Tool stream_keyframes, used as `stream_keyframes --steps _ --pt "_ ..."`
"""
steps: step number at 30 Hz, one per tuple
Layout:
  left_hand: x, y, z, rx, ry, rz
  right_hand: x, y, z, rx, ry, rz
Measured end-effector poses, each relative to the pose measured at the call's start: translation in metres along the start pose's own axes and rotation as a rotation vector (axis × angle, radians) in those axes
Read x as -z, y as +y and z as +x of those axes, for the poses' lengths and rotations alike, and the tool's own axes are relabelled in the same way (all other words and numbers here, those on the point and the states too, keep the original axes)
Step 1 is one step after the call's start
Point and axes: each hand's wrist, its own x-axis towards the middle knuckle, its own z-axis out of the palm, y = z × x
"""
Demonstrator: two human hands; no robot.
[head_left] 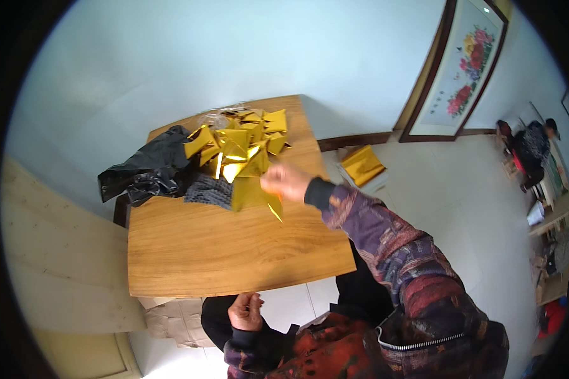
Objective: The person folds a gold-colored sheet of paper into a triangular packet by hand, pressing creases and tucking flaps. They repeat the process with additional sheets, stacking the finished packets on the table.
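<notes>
My right hand [286,182] reaches over the wooden table [234,243], its fingers closed on a gold foil sheet [251,194]; the hand is slightly blurred. Just beyond it lies a pile of gold folded foil pieces [235,144], shiny and jumbled. Left of the pile, a crumpled black plastic bag [148,165] hangs partly past the table's left edge. A dark grey textured cloth [210,191] sits between the bag and the sheet. Down by the near table edge, over my lap, my left hand [245,311] is closed with its fingers curled, and nothing shows in it.
On the floor right of the table lies a stack with gold sheets [363,165]. A framed flower picture [463,69] leans against the wall. Flattened cardboard [182,322] lies under the near edge. Another person [532,148] sits at the far right beside a cluttered bench [553,218].
</notes>
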Motion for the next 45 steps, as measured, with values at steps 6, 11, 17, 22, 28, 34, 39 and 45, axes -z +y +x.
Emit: stream_keyframes --steps 6,11,17,22,28,34,39,45 --pt "-0.018 0.01 0.0 0.036 -0.041 0.115 0.001 -0.017 0.036 -0.042 0.154 0.278" --pt "-0.012 0.017 0.027 -0.1 -0.007 0.349 -0.01 0.049 -0.019 -0.214 0.162 0.336" --pt "0.012 -0.002 0.119 -0.286 0.072 0.621 0.001 0.091 -0.031 -0.187 0.268 0.181" --pt "0.016 -0.018 0.146 -0.1 0.094 1.022 -0.002 0.108 -0.013 -0.136 0.307 0.085" --pt "0.016 -0.016 0.141 -0.085 0.009 1.021 0.006 0.107 0.042 0.065 0.654 -0.146" --pt "0.04 0.009 0.186 -0.28 0.087 0.831 0.051 0.108 0.109 0.19 0.752 -0.413" --pt "0.048 0.049 0.321 -0.685 0.139 0.944 0.099 0.116 0.16 0.064 0.602 -0.668" --pt "0.011 0.055 0.456 -0.463 0.037 0.919 0.113 0.123 0.215 -0.066 0.358 -0.706"
